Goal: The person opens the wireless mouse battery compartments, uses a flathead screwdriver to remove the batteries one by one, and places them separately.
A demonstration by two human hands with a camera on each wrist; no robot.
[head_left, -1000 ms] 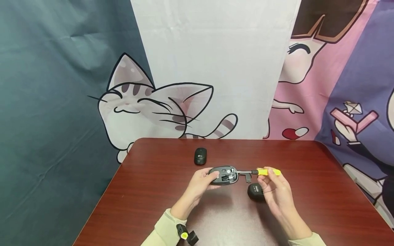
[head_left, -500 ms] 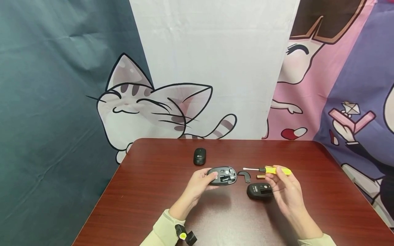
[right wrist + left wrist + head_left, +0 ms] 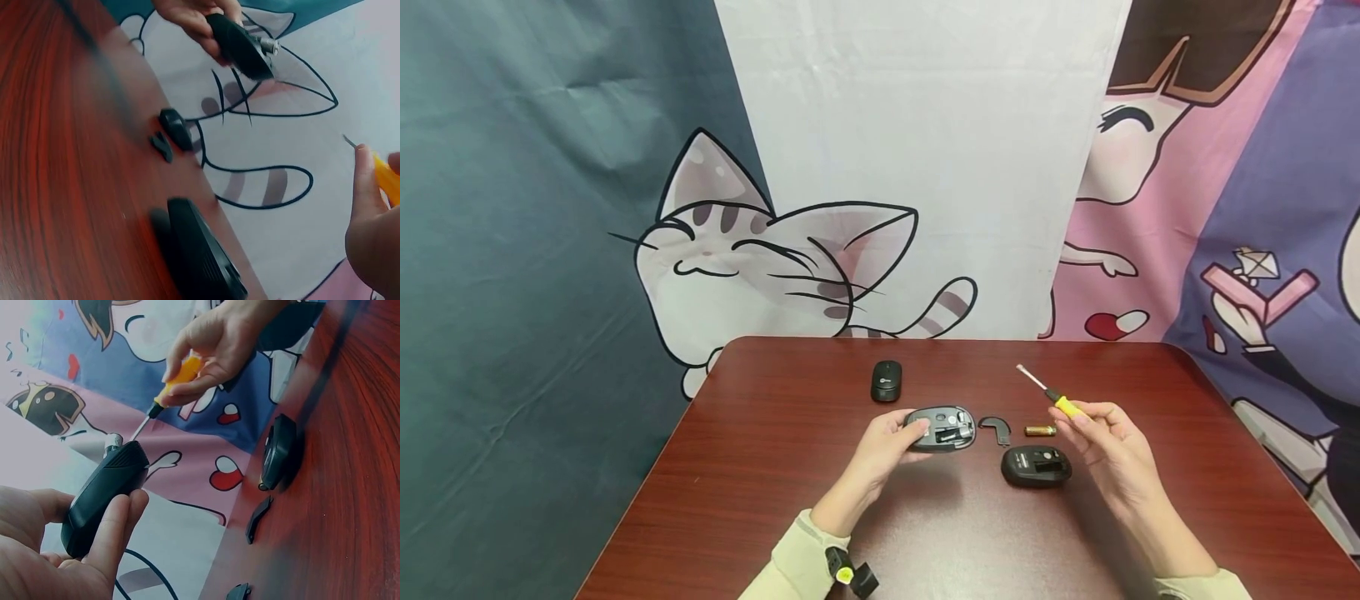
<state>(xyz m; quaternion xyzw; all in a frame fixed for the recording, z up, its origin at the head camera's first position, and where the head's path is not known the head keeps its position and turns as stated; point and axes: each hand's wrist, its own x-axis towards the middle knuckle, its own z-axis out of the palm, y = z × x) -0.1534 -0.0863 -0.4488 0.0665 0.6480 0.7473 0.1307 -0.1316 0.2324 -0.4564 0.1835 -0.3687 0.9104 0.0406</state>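
Observation:
In the head view my left hand [image 3: 880, 446] grips a dark computer mouse [image 3: 942, 428], held bottom up above the table with its battery bay uncovered. A silver battery [image 3: 114, 442] sticks up at the end of this mouse in the left wrist view. My right hand [image 3: 1116, 454] holds a screwdriver [image 3: 1066, 406] by its yellow handle, the metal tip pointing up and left, apart from the mouse. Between the hands lie a curved black battery cover [image 3: 997, 429] and a gold-coloured battery [image 3: 1040, 431]. A second black mouse [image 3: 1036, 468] rests upside down nearer me, its bay uncovered.
A third black mouse [image 3: 887, 382] sits upright toward the back of the reddish-brown table [image 3: 760, 475]. Behind the table's far edge hangs a cartoon-printed curtain [image 3: 925, 167].
The screwdriver has been drawn rightward away from the held mouse, and its tip has swung upward. The gold-coloured battery and second mouse are uncovered from behind my right hand. My left hand barely moved.

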